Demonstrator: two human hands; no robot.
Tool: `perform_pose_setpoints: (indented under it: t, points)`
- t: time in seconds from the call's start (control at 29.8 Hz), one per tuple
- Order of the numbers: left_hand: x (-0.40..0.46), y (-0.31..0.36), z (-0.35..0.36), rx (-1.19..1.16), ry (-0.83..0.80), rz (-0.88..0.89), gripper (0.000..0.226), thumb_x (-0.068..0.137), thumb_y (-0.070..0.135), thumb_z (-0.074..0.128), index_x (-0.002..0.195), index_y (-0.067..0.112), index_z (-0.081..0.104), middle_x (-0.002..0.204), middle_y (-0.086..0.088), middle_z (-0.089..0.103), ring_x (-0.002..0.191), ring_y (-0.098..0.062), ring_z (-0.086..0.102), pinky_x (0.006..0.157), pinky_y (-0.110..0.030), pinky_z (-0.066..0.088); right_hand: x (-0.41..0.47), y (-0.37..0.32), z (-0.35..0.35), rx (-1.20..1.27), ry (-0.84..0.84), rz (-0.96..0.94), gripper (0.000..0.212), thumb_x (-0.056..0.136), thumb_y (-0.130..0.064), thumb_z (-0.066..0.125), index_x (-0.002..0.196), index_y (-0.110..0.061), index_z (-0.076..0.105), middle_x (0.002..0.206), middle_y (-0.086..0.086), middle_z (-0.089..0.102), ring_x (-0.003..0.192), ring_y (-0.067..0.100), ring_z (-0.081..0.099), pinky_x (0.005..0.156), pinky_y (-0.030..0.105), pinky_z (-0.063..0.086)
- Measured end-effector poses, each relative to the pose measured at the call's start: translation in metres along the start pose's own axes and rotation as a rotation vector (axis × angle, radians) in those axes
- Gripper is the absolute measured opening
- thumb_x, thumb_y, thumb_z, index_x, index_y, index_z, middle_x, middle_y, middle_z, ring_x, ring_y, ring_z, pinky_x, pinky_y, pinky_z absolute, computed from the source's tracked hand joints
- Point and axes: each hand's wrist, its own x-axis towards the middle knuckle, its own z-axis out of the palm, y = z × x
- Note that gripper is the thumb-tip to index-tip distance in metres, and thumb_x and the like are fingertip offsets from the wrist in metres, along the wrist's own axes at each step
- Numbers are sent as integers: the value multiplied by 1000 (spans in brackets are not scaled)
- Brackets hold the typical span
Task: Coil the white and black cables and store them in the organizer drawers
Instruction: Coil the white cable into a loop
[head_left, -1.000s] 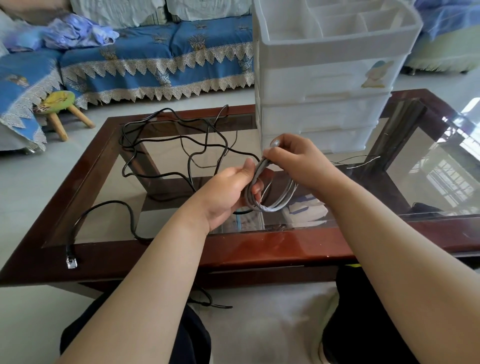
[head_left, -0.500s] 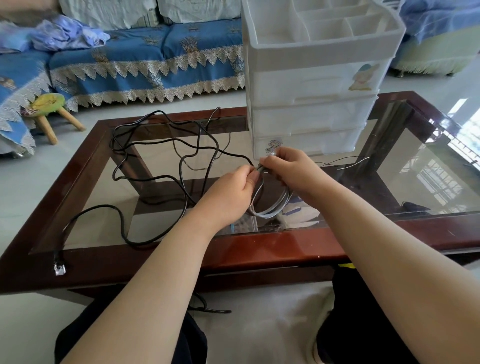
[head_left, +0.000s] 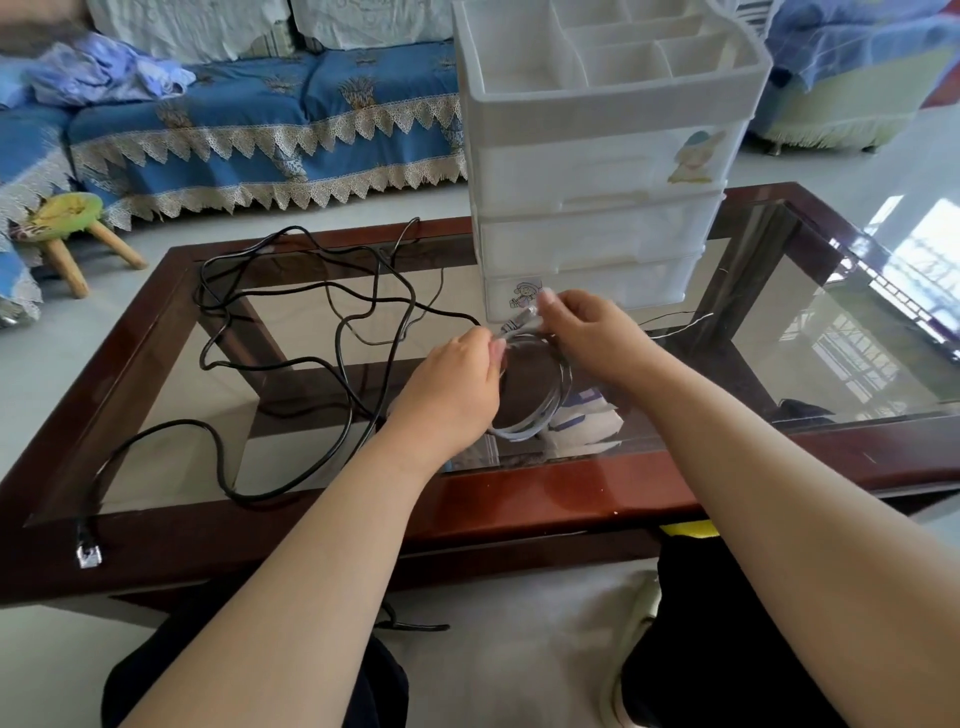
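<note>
Hands meet just in front of the organizer (head_left: 597, 171), above the glass table (head_left: 519, 499). Both forearms reach forward from the bottom of the view and converge there. The left hand (head_left: 452, 389), knuckles up, pinches the top of the coiled white cable (head_left: 540, 415), whose loops hang below and between the two hands. The right hand (head_left: 587, 332) curls its fingers around the cable's plug end, right before the organizer's lowest drawer. That drawer carries a small cartoon sticker (head_left: 525, 296); a larger one (head_left: 696, 158) sits on the top drawer; no writing can be read. The black cable (head_left: 332, 338) lies loose and tangled on the glass to the left of the organizer, its plug (head_left: 87, 552) on the table's near wooden rim.
</note>
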Motion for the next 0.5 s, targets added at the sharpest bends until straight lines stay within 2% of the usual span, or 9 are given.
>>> perform_pose_setpoints:
  t: [0.1,0.2,0.27,0.34,0.44,0.5]
  points:
    - [2,1,0,-33,-9,-32,35,104,30,26,97,9,53,88,-5,55,80,-22,51,67,-34,36,20,33,-28,-471,189,93,35,97,-25,38,126,-13,53,127,13,54,115,33,49,91,39,41]
    - [4,2,2,-57,-45,-61,34,104,31,25,95,12,51,75,3,47,68,-14,45,58,-30,29,25,67,-45,-687,121,316,50,90,-8,37,140,-17,38,147,7,32,132,35,30,100,47,35]
    - [5,3,3,-80,-70,-83,34,105,31,24,95,13,51,69,6,42,62,-8,40,53,-27,27,23,82,-45,-795,88,374,52,90,-8,39,141,-17,36,148,5,31,133,33,27,101,46,34]
    - [7,3,4,-87,-78,-88,33,105,31,24,94,14,50,69,7,41,61,-6,39,53,-24,27,24,91,-45,-890,112,369,48,89,-9,41,136,-14,41,143,8,39,130,32,31,101,44,34]
    - [9,2,4,-86,-85,-89,34,105,31,24,93,14,51,70,7,43,62,-7,40,54,-27,28,25,88,-44,-918,179,354,42,88,-4,46,130,-5,47,134,14,47,126,34,39,99,43,39]
    - [10,2,5,-78,-93,-90,33,105,31,24,93,15,50,71,7,44,63,-7,41,58,-31,30,26,81,-45,-892,165,409,40,87,-2,49,127,-3,49,130,17,50,122,35,44,93,41,42]
